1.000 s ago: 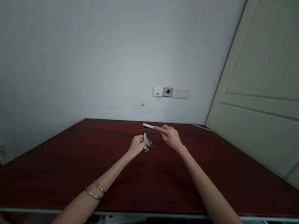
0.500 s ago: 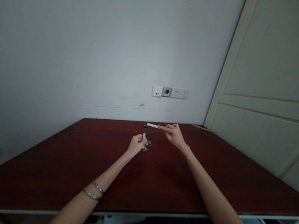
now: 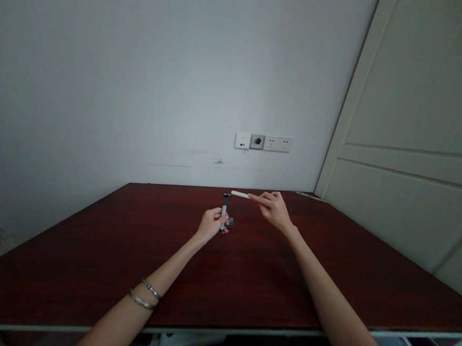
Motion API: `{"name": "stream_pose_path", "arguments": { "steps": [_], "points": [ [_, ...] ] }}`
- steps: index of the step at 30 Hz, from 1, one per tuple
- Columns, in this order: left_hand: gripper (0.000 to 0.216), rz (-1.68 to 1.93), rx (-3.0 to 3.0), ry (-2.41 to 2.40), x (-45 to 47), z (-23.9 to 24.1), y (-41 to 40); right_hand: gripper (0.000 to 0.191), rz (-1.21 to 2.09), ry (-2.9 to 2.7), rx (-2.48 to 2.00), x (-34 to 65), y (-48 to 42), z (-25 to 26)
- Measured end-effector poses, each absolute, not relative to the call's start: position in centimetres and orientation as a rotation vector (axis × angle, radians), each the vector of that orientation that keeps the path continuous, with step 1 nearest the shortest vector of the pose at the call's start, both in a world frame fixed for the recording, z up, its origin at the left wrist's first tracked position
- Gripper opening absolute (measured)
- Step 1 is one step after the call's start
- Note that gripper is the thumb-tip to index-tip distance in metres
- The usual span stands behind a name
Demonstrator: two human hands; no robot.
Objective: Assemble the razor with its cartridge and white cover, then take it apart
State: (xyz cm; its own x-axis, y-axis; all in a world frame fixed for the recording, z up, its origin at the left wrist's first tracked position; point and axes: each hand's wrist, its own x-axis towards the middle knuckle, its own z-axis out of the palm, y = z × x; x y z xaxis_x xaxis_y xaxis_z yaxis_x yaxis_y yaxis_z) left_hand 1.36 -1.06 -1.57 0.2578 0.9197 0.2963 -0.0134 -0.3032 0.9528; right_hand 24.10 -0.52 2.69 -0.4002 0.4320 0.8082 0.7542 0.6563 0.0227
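My left hand (image 3: 211, 224) is closed around the pale handle of a razor (image 3: 224, 210), held upright with its dark head at the top. In my right hand (image 3: 274, 208), closed between thumb and fingers, is a slim white stick (image 3: 240, 194), roughly level. Its free end points left, close beside the razor's head; whether the two touch I cannot tell. Behind my left fingers a small clear case (image 3: 231, 222) with something dark in it lies on the table, partly hidden.
The dark red wooden table (image 3: 130, 250) reaches back to a pale wall with a row of sockets (image 3: 270, 143). A white panelled door (image 3: 410, 154) stands along the right side. Below the front edge, several objects sit in shadow.
My right hand and the white stick have shifted slightly to the right. The razor has moved a touch to the right too, still in my left hand.
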Motion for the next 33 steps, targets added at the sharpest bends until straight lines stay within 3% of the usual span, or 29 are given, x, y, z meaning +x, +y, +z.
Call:
{"name": "stream_pose_path", "arguments": {
  "steps": [33],
  "points": [
    [0.022, 1.381, 1.614, 0.966, 2.0, -1.1, -1.7, 0.036, -0.346, -2.058, -0.893, 22.1, -1.1, 2.9]
  ]
}}
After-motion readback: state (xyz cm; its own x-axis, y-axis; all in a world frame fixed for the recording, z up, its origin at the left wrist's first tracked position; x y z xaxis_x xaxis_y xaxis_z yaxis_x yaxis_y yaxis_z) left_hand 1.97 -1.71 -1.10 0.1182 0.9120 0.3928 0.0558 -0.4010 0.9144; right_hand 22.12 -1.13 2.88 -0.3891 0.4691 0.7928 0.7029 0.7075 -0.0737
